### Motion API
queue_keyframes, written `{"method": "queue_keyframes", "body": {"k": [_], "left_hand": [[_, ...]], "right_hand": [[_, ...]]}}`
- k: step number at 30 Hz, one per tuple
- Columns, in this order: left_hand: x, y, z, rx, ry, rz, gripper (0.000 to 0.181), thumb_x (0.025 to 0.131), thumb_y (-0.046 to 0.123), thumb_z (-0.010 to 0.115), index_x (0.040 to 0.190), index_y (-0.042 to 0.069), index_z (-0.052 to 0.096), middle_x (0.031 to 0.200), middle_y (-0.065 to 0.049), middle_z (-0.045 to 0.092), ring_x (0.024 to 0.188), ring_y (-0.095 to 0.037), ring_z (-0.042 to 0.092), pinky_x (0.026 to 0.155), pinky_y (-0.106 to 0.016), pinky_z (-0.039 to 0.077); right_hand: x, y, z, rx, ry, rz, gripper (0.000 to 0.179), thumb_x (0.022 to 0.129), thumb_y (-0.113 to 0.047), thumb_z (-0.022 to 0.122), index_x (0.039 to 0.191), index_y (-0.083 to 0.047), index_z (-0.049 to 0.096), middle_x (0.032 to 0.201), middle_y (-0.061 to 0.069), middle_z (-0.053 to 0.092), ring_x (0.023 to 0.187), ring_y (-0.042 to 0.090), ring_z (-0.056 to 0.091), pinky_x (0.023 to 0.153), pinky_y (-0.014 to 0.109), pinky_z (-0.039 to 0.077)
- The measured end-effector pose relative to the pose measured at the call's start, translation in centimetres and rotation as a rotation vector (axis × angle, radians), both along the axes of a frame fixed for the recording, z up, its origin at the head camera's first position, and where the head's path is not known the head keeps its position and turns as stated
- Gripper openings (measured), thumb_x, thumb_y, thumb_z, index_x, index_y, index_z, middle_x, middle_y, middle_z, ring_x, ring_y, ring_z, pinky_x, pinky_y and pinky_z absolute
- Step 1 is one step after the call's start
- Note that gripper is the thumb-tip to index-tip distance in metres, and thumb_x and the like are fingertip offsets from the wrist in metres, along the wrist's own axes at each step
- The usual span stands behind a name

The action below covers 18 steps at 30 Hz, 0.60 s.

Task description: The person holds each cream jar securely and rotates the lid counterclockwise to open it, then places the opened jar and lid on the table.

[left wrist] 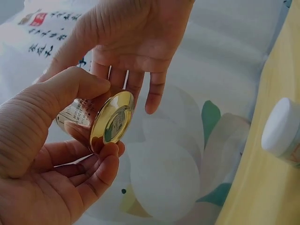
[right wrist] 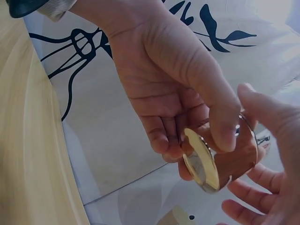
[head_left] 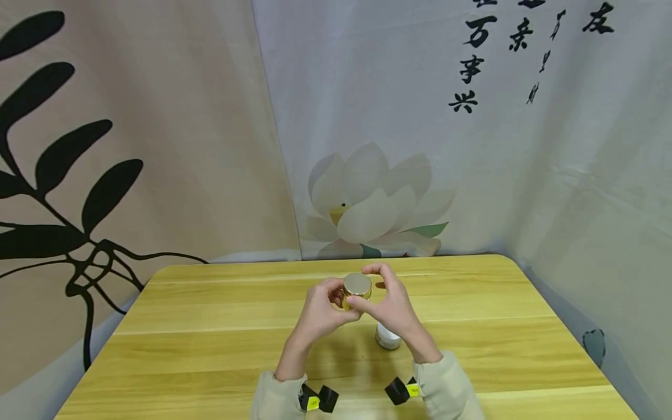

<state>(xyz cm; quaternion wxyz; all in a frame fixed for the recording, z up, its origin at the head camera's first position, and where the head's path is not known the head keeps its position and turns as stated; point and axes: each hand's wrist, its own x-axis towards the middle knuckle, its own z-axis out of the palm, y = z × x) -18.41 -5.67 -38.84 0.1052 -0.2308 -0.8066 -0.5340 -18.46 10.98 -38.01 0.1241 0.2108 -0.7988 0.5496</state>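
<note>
A small shiny gold jar (head_left: 357,296) with a flat grey top (head_left: 357,283) is held above the table. My left hand (head_left: 322,308) grips it between thumb and fingers. In the left wrist view its round gold base (left wrist: 112,121) faces the camera, and small print shows on its side. Around its other side is my right hand (head_left: 388,302), the thumb at the jar and the fingers spread apart from it. The right wrist view shows the right thumb (right wrist: 224,124) overlapping the gold side. A white jar (head_left: 387,338) stands on the table below my right hand, partly hidden by it.
The wooden table (head_left: 210,338) has a rounded far edge. Behind it hangs a cloth backdrop (head_left: 210,146) with dark leaves, a pale flower and black characters. Black wrist cameras with yellow tags sit at both sleeves (head_left: 446,385).
</note>
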Motion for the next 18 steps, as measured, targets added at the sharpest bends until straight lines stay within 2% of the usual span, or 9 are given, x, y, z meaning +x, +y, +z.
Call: {"method": "queue_keyframes", "body": {"k": [5,8,12,15,18], "left_hand": [[-0.03,0.02,0.01,-0.002,-0.003,-0.004,0.024,0.067,0.005,0.077,0.088,0.005,0.066,0.071,0.0,0.051,0.061,-0.015,0.047,0.053,-0.02,0.036],[0.05,-0.01,0.12,-0.011,-0.007,-0.002,0.023,0.068,0.007,0.078,0.087,0.007,0.065,0.07,0.002,0.05,0.06,-0.015,0.046,0.052,-0.02,0.036],[0.04,-0.06,0.12,-0.014,0.01,-0.01,0.021,0.069,0.007,0.078,0.085,0.007,0.064,0.07,0.001,0.051,0.06,-0.014,0.047,0.052,-0.02,0.037],[-0.03,-0.07,0.03,-0.008,0.016,-0.014,0.02,0.069,0.006,0.077,0.084,0.006,0.064,0.07,-0.002,0.052,0.06,-0.016,0.047,0.052,-0.02,0.037],[-0.05,-0.05,0.0,0.004,0.002,-0.013,0.022,0.068,0.004,0.077,0.087,0.005,0.066,0.072,-0.005,0.053,0.062,-0.018,0.047,0.054,-0.02,0.037]], "right_hand": [[-0.09,0.24,0.02,0.009,0.05,0.018,0.037,0.076,-0.015,0.077,0.107,-0.008,0.059,0.117,0.009,0.056,0.111,0.024,0.05,0.087,0.048,0.04],[-0.17,0.67,-0.05,0.024,0.074,0.073,0.038,0.079,-0.012,0.074,0.115,-0.01,0.062,0.123,0.009,0.053,0.115,0.024,0.047,0.088,0.052,0.039],[-0.22,0.94,-0.1,0.051,0.094,0.122,0.044,0.083,-0.012,0.069,0.125,-0.011,0.058,0.13,0.009,0.049,0.12,0.025,0.042,0.089,0.054,0.036],[-0.14,0.8,-0.05,0.05,0.063,0.094,0.049,0.082,-0.017,0.071,0.127,-0.012,0.055,0.128,0.007,0.05,0.119,0.025,0.042,0.089,0.049,0.036],[-0.05,0.54,0.05,0.025,0.004,0.042,0.049,0.078,-0.02,0.075,0.121,-0.012,0.055,0.123,0.006,0.052,0.116,0.024,0.044,0.088,0.044,0.035]]}}
